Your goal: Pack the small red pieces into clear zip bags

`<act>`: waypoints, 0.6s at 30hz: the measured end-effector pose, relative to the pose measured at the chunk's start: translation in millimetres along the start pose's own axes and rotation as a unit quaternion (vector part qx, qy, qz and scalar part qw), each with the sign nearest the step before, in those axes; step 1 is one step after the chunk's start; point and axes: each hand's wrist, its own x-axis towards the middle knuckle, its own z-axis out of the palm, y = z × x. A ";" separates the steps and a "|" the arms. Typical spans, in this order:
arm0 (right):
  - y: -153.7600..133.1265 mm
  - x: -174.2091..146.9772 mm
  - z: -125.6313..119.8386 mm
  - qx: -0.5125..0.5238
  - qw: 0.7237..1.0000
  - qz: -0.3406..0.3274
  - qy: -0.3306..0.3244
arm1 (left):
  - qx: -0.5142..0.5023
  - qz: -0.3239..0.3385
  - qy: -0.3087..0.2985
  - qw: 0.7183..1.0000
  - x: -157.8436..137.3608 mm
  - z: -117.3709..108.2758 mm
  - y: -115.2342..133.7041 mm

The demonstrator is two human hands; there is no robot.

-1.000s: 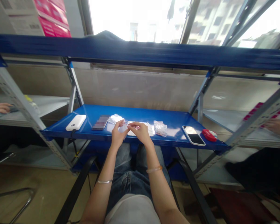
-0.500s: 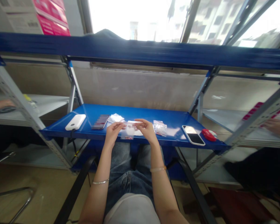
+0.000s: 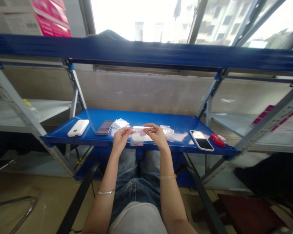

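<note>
Between my hands hangs a small clear plastic zip bag [image 3: 137, 139], with tiny reddish pieces at its bottom. My left hand [image 3: 122, 137] pinches its upper left corner. At the upper right edge, the fingers of my right hand [image 3: 155, 134] are closed on the same bag. Behind it a white item [image 3: 148, 137] lies on the blue table, partly hidden by the bag and my right hand. Just left of my hands is a stack of clear and white small bags [image 3: 120, 123]. Close to my right hand lie filled clear bags [image 3: 169, 134], their contents hard to make out.
On the blue table [image 3: 183, 122] a white power bank [image 3: 78, 128] with a cable and a dark, blurred flat object [image 3: 104, 127] lie at left. A white-edged phone [image 3: 201, 140] and a red-and-white item [image 3: 218, 139] lie at right. A blue shelf beam [image 3: 146, 53] crosses above.
Both hands have shifted slightly right with the bag, fingers now along its top edge. Other people's hands, seen at both sides before, are out of view.
</note>
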 end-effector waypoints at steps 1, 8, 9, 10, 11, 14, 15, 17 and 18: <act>-0.3 0.1 0.0 0.010 1.000 0.000 -0.002 | 0.000 0.003 0.004 1.000 -0.4 0.2 0.5; -2.5 1.1 -4.2 0.017 0.999 -0.013 0.025 | -0.019 0.007 0.021 1.000 -3.5 -0.8 8.8; -2.9 1.1 -4.8 0.018 0.999 -0.015 0.026 | -0.021 0.007 0.023 0.999 -3.6 -1.0 9.4; -3.4 0.9 -5.2 0.023 0.999 -0.017 0.021 | -0.024 0.006 0.023 0.999 -3.7 -1.2 9.8; -4.0 0.7 -5.3 0.029 0.999 -0.019 0.013 | -0.025 0.006 0.023 0.999 -3.7 -1.2 10.1; -5.7 0.0 -4.5 0.041 0.999 -0.026 -0.010 | -0.034 0.007 0.019 0.999 -4.2 -1.0 11.3; -6.2 -0.1 -4.1 0.042 0.999 -0.026 -0.014 | -0.037 0.008 0.014 0.999 -4.5 -0.8 12.0; -6.9 -0.4 -3.4 0.037 0.999 -0.025 -0.012 | -0.039 0.012 0.000 0.999 -5.4 -0.2 13.3; -7.2 -0.4 -3.2 0.033 0.999 -0.025 -0.009 | -0.038 0.014 -0.008 0.999 -5.8 0.1 14.0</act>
